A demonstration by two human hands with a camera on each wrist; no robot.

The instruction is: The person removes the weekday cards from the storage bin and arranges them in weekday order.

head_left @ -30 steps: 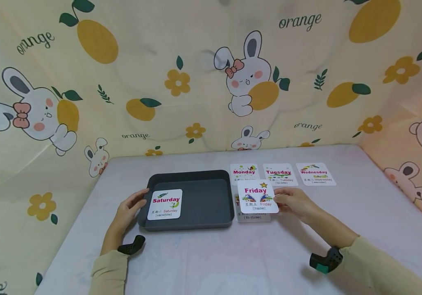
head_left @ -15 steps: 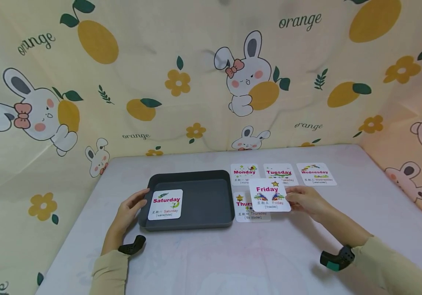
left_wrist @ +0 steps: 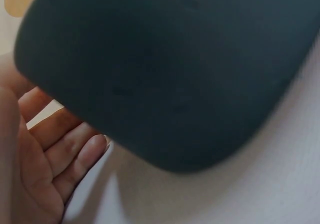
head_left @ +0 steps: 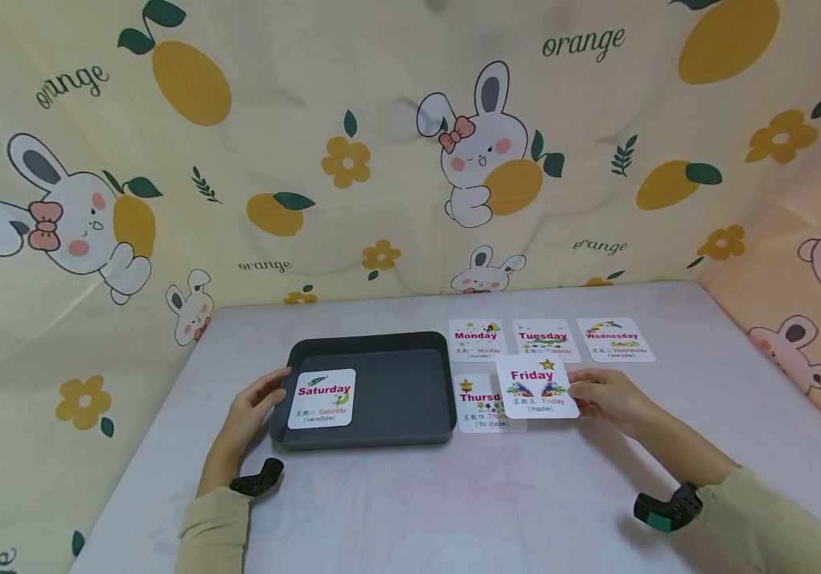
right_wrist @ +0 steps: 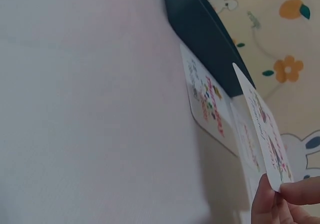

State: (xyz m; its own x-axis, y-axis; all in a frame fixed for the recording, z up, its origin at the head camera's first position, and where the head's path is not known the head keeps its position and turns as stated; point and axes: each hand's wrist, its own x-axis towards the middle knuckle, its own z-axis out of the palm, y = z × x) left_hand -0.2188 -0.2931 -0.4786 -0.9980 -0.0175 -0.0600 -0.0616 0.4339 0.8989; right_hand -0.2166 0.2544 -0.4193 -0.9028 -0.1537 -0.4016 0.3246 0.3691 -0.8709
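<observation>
My right hand (head_left: 606,396) pinches the right edge of the white Friday card (head_left: 536,387), thumb on one face and fingers behind. The card hangs raised over the right part of the Thursday card (head_left: 478,410), which lies beside the tray. In the right wrist view the Friday card (right_wrist: 265,134) stands tilted, nearly edge-on. At the left, my left hand (head_left: 244,414) touches the left side of the dark grey tray (head_left: 363,440), its fingertips at the rim. Inside the tray's left end lies the Saturday card (head_left: 321,399). The tray (left_wrist: 165,79) partly hides the left fingers (left_wrist: 70,146) in the left wrist view.
The Monday card (head_left: 475,339), Tuesday card (head_left: 543,339) and Wednesday card (head_left: 612,339) form a row behind, right of the tray. A pale tabletop (head_left: 396,502) carries everything. A patterned cloth backdrop (head_left: 382,143) stands at the table's back edge.
My right hand has carried the Friday card rightward, dipping slightly at the end, and uncovered more of the Thursday card. The left hand and tray have stayed in place.
</observation>
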